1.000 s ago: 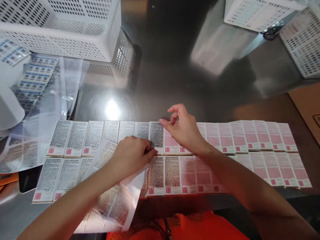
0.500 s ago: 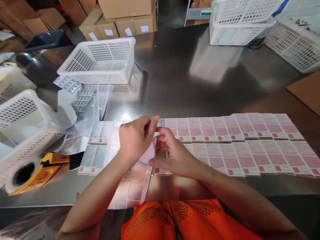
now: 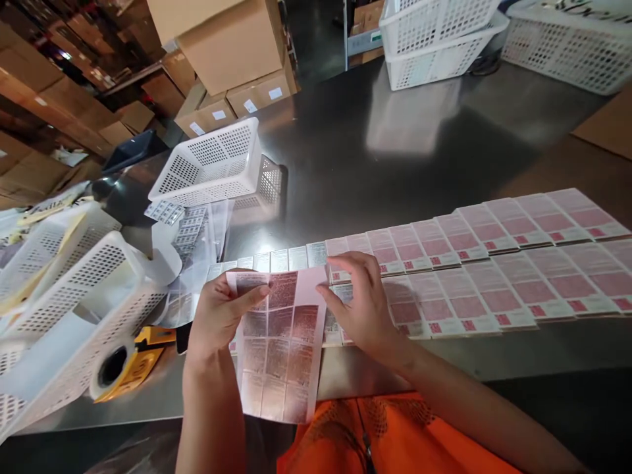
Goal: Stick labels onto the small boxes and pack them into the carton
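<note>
My left hand (image 3: pixel 217 316) grips the upper left edge of a label sheet (image 3: pixel 279 355), thumb on its face. The sheet carries a grid of shiny, see-through printed labels, with a bare patch at its top right. At that corner is my right hand (image 3: pixel 363 303), thumb and forefinger apart beside the sheet's edge; I cannot make out a label between them. Beneath and beyond the hands lie two rows of small flat boxes (image 3: pixel 464 296). Those on the right have pinkish faces with red squares; the silvery-grey ones (image 3: pixel 316 253) lie to the left, partly hidden by the sheet.
A white basket (image 3: pixel 207 164) stands on the metal table (image 3: pixel 326 158), near blister-like sheets (image 3: pixel 190 230) and clear plastic. At left are another white basket (image 3: pixel 99 322) and a tape roll on an orange dispenser (image 3: pixel 131 372). Stacked baskets (image 3: pixel 434 59) stand at the back right.
The label sheet has turned to face me. My left hand has moved left to its edge, and my right hand has drawn slightly apart from it. The view has tilted.
</note>
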The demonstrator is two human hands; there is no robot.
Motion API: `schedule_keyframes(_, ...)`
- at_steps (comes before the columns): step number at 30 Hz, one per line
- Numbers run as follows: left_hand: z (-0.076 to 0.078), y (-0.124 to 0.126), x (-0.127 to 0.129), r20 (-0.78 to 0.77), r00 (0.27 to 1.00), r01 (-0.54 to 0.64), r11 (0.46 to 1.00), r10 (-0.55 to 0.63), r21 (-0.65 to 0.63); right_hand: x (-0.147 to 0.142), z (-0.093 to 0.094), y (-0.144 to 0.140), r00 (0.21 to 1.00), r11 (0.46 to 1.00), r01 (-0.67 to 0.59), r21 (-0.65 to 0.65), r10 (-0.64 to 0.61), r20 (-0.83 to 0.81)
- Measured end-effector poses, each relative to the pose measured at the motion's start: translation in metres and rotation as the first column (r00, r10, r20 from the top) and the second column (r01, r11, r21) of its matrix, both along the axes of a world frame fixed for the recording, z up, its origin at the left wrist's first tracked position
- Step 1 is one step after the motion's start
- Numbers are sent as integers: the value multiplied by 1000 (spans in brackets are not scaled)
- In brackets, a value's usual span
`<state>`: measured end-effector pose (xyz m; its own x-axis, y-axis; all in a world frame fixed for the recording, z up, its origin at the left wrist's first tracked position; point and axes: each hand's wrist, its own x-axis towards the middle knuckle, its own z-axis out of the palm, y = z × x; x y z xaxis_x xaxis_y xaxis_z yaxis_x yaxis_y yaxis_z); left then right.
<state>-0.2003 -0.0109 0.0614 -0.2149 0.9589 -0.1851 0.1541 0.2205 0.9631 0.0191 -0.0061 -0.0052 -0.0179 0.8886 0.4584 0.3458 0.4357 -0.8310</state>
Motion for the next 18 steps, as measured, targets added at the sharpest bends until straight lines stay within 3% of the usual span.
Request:
schedule_keyframes(3,10,-10,12,-127,992,-4,998,11,59,-3,6,-5,997,996,-37,76,32,66)
schedule_keyframes(8,21,-17,21,-214,977,31,989,0,141,-5,16,-9,972,965,-217,-147,200,-125)
schedule_keyframes(13,19,-16,29,-243,970,18,990,16,140,-10,18,-11,928,916,-265,-301,158,-337)
schedule_keyframes(18,17,-17,31,-251,968,45,990,-10,134,-12,16,-11,922,915,-282,-289,175,-346)
